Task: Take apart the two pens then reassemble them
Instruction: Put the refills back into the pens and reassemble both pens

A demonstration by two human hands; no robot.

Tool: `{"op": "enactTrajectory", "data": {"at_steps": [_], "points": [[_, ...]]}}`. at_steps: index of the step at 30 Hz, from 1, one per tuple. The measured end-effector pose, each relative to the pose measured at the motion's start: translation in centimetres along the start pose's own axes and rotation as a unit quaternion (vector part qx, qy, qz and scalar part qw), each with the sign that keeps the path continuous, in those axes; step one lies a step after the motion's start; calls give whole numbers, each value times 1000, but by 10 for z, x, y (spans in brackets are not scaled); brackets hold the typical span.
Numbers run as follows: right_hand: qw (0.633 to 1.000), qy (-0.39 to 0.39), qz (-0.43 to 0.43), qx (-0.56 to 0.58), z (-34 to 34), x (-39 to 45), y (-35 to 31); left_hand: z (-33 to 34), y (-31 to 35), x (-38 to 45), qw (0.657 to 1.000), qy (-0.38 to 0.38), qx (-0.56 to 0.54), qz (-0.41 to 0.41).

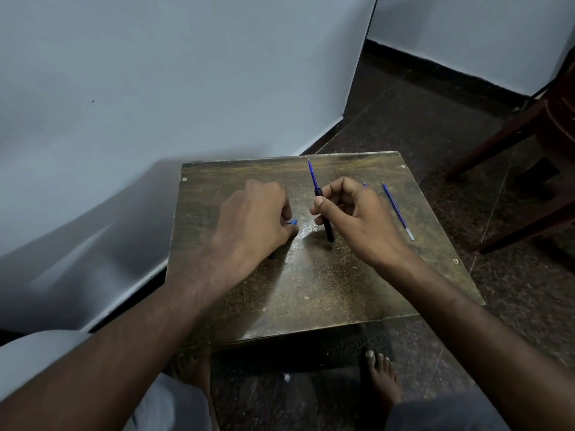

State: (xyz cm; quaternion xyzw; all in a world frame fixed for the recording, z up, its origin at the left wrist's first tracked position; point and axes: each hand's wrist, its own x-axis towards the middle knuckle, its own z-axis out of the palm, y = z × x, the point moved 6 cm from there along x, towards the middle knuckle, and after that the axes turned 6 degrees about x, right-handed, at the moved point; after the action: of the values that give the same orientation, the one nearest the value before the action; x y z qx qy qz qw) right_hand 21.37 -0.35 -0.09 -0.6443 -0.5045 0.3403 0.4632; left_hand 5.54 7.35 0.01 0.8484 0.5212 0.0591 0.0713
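1. Black pen barrel [325, 217] w/ a blue refill [313, 177] sticking out its far end, held tilted above the table [311, 284]; lower tip near the tabletop, can't tell if touching.
2. Right hand [354, 219] is clamped on that barrel, thumb & fingers pinching it mid-length.
3. Left hand [255, 216] is curled, knuckles up, closed on a small blue piece [292, 222] that peeks out by the thumb; what part it is, can't tell.
4. Dark blue bit [272, 256] shows under the left wrist on the table, mostly hidden.
5. Second blue refill [398, 211] lies loose on the table, right of the right hand, apart from it, silver tip toward the near side.
6. Table is worn brown wood, near a pale wall [155, 88]; dark speckled floor [435, 126], bare feet [381, 381] below, chair [535, 126] at far right.
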Motion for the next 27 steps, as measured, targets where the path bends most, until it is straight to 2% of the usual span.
{"op": "enactTrajectory", "data": {"at_steps": [3,6,9,12,16,27], "points": [[1000,2,2,7,-2,-1,-1,-3,1,0,998,5,-53,15],[1000,4,6,15,-4,-1,0,-13,-10,7,978,21,-209,11],[1000,2,3,14,-4,0,2,-19,-21,14,913,52,-404,-23],[1000,-1,1,-2,-2,-1,3,-14,-26,18,853,63,-510,-85],[999,-3,-6,-32,-2,-2,2,-9,-32,22,822,70,-552,-122],[999,-12,4,-39,1,-3,3,-11,-37,24,818,77,-555,-129]]}}
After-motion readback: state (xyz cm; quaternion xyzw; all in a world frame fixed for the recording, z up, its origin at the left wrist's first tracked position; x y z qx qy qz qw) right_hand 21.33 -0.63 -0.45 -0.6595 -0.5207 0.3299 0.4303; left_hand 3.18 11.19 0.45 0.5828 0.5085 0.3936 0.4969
